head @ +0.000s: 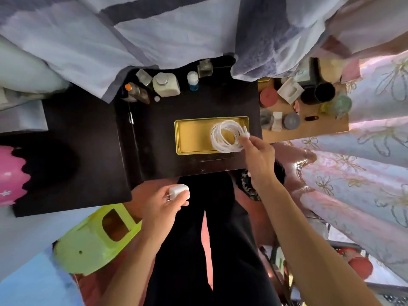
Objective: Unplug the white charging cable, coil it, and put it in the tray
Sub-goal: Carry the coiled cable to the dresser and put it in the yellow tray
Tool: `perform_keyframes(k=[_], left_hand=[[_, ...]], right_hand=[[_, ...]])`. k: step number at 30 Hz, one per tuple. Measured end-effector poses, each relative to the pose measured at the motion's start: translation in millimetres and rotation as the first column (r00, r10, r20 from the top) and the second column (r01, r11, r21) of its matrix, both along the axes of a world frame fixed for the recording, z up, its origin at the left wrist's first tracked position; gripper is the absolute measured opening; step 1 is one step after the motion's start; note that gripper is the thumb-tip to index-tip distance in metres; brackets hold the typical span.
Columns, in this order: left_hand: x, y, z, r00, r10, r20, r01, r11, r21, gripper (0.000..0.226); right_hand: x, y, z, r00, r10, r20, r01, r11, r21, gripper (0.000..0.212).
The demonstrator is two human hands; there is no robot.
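The white charging cable (225,136) is wound into a round coil and lies in the right half of the gold tray (192,138) on the dark table. My right hand (258,157) pinches the coil at its right edge, by the connector end. Near the table's front edge, below and left of the tray, my left hand (164,204) is closed around a white plug adapter (180,192), its metal prongs pointing left. No cable runs between adapter and coil.
Bottles and jars (165,85) stand along the back of the dark table (154,140). A cardboard surface (309,127) with cups and tins lies to the right. A green plastic stool (97,237) sits at lower left; bedding hangs above, and a floral curtain hangs at right.
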State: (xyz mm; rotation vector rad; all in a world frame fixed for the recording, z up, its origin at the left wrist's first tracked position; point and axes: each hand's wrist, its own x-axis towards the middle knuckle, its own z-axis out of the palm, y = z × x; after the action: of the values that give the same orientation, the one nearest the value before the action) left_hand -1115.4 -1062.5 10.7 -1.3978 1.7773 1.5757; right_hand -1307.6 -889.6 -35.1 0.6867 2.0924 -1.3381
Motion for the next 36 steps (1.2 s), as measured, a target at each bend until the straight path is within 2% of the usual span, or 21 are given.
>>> perform_keyframes(k=[3,6,10,14,18,21,24,29,32,36], left_hand=[[-0.7,3.9,-15.9,0.999,0.031,0.009,-0.031,0.999,-0.02,0.015],[-11.9,3.1,-28.4,0.999,0.006,0.035,-0.003,0.997,-0.079,0.017],[-40.6,-2.7,-38.9,0.999,-0.046,0.009,0.047,0.982,-0.184,0.01],[-71.7,-10.8,-51.9,0.996,-0.093,-0.002,0.09,0.961,-0.26,0.017],[-99.8,-15.5,-64.0,0.989,-0.143,0.023,0.142,0.925,-0.353,0.028],[-117.3,-18.2,-71.6,0.974,-0.219,0.067,0.224,0.855,-0.467,0.032],[-134.4,-21.0,-81.3,0.938,-0.306,0.162,0.345,0.777,-0.527,0.034],[-153.0,-19.3,-99.3,0.888,-0.385,0.252,0.457,0.681,-0.572,0.037],[-160.8,-16.6,-107.8,0.872,-0.408,0.272,0.486,0.642,-0.594,0.037],[-167.8,-13.3,-118.6,0.875,-0.388,0.289,0.481,0.633,-0.606,0.035]], right_hand=[[-11.2,-8.7,-35.2,0.998,0.064,0.015,-0.065,0.995,0.082,0.038],[-9.3,-9.8,-60.7,0.988,0.127,0.084,-0.141,0.972,0.187,0.043],[-8.0,-9.1,-72.4,0.962,0.269,0.043,-0.268,0.909,0.32,0.022],[-15.1,-17.7,-73.6,0.937,0.348,0.021,-0.321,0.839,0.439,0.031],[-21.2,-27.6,-72.4,0.871,0.489,0.046,-0.43,0.713,0.554,0.032],[-21.9,-30.7,-71.4,0.804,0.59,0.082,-0.508,0.608,0.609,0.033],[-20.5,-28.4,-69.9,0.756,0.647,0.099,-0.549,0.546,0.633,0.031],[-13.6,-18.9,-67.7,0.753,0.657,0.032,-0.524,0.569,0.633,0.032],[-5.4,-13.8,-63.2,0.756,0.651,-0.071,-0.482,0.627,0.612,0.03],[5.9,-5.4,-60.5,0.77,0.606,-0.201,-0.434,0.727,0.532,0.023]])
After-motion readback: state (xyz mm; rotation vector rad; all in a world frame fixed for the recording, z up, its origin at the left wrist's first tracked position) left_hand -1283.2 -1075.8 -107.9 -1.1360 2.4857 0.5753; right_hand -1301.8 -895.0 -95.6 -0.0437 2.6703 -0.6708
